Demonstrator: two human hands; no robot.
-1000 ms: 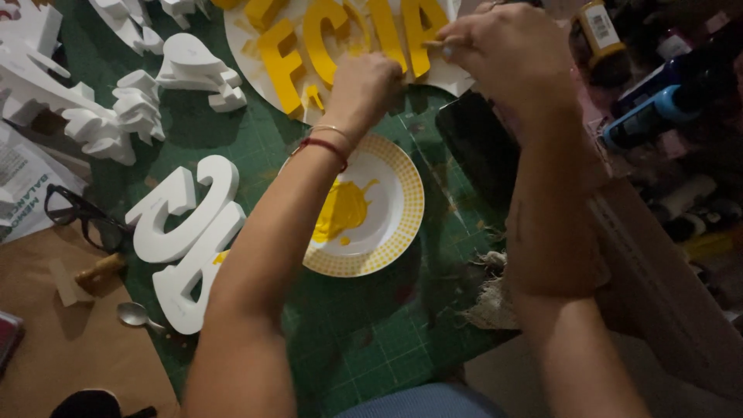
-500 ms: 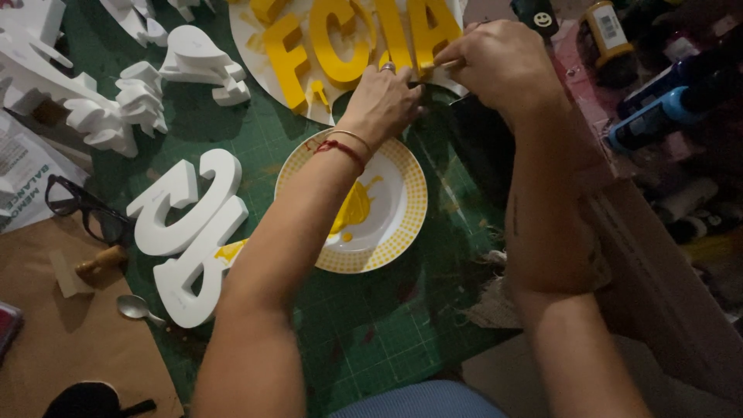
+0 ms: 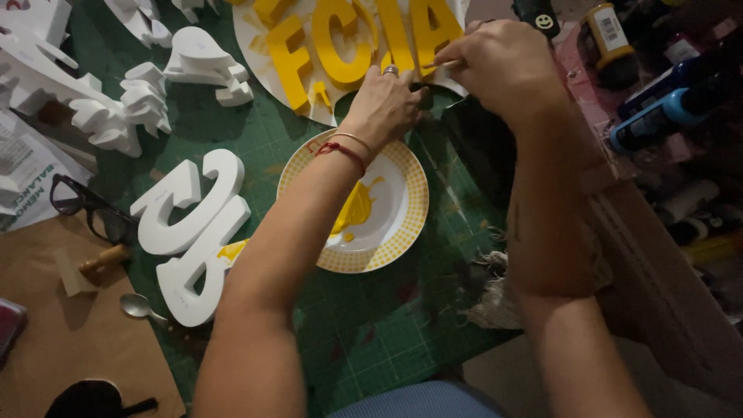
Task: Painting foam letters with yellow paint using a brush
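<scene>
head view: your left hand and your right hand meet at the lower edge of the yellow letters, which lie on a round white sheet at the top of the green mat

left hand: it rests palm down at the sheet's lower edge, fingers curled towards the last letter. a ring sits on one finger, and a red cord and a thin bangle circle the wrist. whether it grips anything cannot be told; its fingertips are hidden

right hand: it is clenched, thumb and forefinger pinched on a thin pale stick, likely a brush handle, whose tip touches the lower part of the last yellow letter. the stick's far end is hidden by the fingers

near items:
- plate: white with a yellow dotted rim, on the mat just below your left wrist; a smear of yellow paint lies in its middle
- white letters: unpainted, left of the plate, one edge marked with yellow
- white shapes: more unpainted pieces at the upper left of the mat
- glasses: dark frame, at the mat's left edge
- spoon: on the brown board, just below the white letters
- paint bottles: in a rack to your right, well apart from the plate
- rag: crumpled, at the mat's right edge under your right forearm
</scene>
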